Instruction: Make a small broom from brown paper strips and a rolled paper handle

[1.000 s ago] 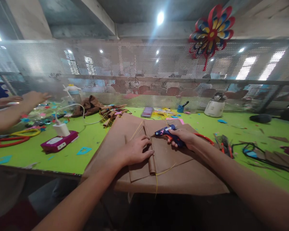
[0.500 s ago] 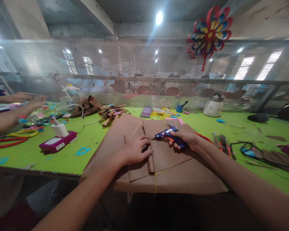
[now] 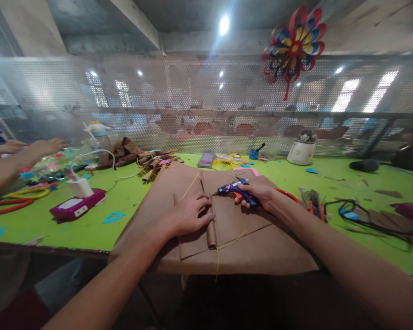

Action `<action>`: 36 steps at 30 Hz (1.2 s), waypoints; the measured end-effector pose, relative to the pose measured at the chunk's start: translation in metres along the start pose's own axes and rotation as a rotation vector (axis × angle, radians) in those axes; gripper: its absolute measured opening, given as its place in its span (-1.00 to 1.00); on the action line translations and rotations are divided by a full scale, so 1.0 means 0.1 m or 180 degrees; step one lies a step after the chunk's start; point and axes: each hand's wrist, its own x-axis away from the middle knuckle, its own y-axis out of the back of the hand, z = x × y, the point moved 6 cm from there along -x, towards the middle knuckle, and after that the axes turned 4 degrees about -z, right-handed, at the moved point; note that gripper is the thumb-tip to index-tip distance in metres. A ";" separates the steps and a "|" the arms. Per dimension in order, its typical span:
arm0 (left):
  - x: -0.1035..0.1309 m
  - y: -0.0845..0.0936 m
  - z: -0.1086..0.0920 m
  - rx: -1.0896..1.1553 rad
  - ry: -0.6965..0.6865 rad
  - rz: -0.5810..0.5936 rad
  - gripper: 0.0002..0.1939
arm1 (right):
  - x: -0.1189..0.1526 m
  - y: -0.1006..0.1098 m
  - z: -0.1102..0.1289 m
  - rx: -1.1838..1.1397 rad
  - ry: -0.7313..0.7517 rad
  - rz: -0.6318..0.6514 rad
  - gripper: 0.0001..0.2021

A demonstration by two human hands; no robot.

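Perforated screen [image 3: 179, 91] stood behind green table [image 3: 89, 231]; brown paper sheet [image 3: 251, 261] lay centrally. From paper roll [image 3: 211, 233] on that sheet: white flask [image 3: 301, 151] at 2 o'clock, purple power strip [image 3: 79, 205] at 9, a co-worker's hands [image 3: 51, 146] at 10, pliers [image 3: 316, 206] at 3. Left hand [image 3: 192, 213] covered the roll's middle, thumb and fingers apart, tips on it. Right hand [image 3: 259, 192] was clamped on blue glue gun [image 3: 232, 187], nozzle at the roll's 1 o'clock, seemingly just beside it; contact unclear. Yellow string [image 3: 217, 263] hung at 6. Versus earlier frame: view shifted, everything sat slightly further left; gun-roll spacing about the same.
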 end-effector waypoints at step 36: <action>0.01 -0.03 0.02 -0.0055 -0.0052 0.0013 -0.58 | 0.18 0.00 0.08 0.0238 0.0579 0.0107 -0.75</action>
